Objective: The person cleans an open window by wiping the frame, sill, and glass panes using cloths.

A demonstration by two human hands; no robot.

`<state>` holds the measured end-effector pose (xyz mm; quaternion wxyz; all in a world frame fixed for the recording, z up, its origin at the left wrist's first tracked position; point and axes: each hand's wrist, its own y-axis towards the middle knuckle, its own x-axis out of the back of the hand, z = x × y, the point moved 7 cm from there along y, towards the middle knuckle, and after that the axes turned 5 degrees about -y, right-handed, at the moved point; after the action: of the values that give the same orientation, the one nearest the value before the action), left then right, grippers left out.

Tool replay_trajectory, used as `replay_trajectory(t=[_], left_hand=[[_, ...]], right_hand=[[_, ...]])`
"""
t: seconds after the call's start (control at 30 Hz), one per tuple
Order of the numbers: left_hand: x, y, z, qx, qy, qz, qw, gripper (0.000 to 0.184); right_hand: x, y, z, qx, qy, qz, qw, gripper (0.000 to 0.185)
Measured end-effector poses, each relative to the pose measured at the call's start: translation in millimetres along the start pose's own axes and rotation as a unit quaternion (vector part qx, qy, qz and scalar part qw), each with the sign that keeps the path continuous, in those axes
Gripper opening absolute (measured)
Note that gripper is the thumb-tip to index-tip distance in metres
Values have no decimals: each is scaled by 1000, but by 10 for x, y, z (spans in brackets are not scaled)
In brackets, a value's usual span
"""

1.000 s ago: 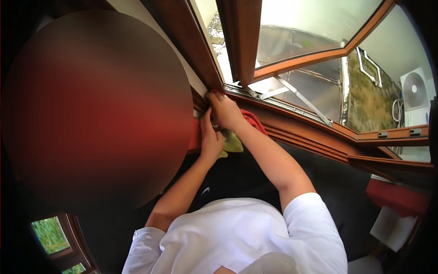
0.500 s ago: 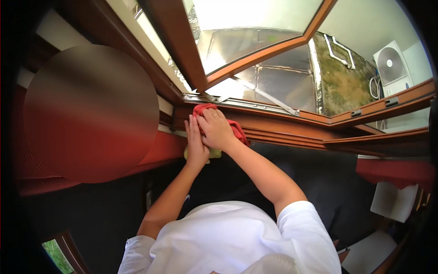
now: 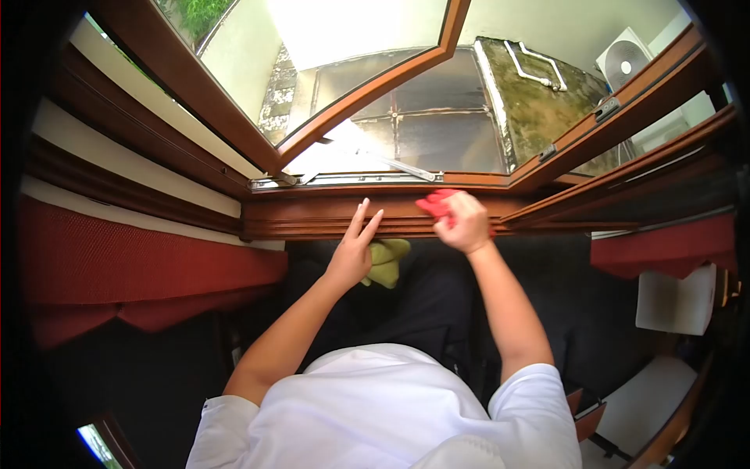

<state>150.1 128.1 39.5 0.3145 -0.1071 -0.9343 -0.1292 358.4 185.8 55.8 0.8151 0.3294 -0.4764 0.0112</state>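
Observation:
My right hand [image 3: 466,223] is closed round a bunched red cloth [image 3: 437,205] and presses it on the brown wooden window sill [image 3: 328,209], toward its right part. My left hand [image 3: 353,252] is at the front edge of the sill, two fingers stretched toward the wood. A folded green cloth [image 3: 387,264] hangs beside its palm, apparently held by the thumb and the other fingers, which are mostly hidden.
Beyond the sill a brown-framed window sash [image 3: 375,94] stands open on a metal stay [image 3: 402,166]. Red curtains [image 3: 156,258] hang at the left, with another red valance [image 3: 664,246] at the right. A white box-like object [image 3: 676,301] is at the far right.
My hands were together at the sill's left corner. The right has swept the red cloth rightward along the sill; the left has shifted less far right with the green cloth. The view has turned left.

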Motion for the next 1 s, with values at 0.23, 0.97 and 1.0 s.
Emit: replay_trajectory(t=[0.23, 0.97, 1.0], left_hand=[[97, -63, 16, -16, -20, -74, 997, 68], [208, -525, 467, 280, -392, 73, 873, 45], [221, -529, 428, 277, -414, 73, 864, 49]], right_hand=[[134, -71, -233, -77, -17, 35, 996, 20], [-537, 1021, 1490, -172, 773, -25, 611, 26], [-551, 993, 1463, -161, 754, -10, 637, 27]])
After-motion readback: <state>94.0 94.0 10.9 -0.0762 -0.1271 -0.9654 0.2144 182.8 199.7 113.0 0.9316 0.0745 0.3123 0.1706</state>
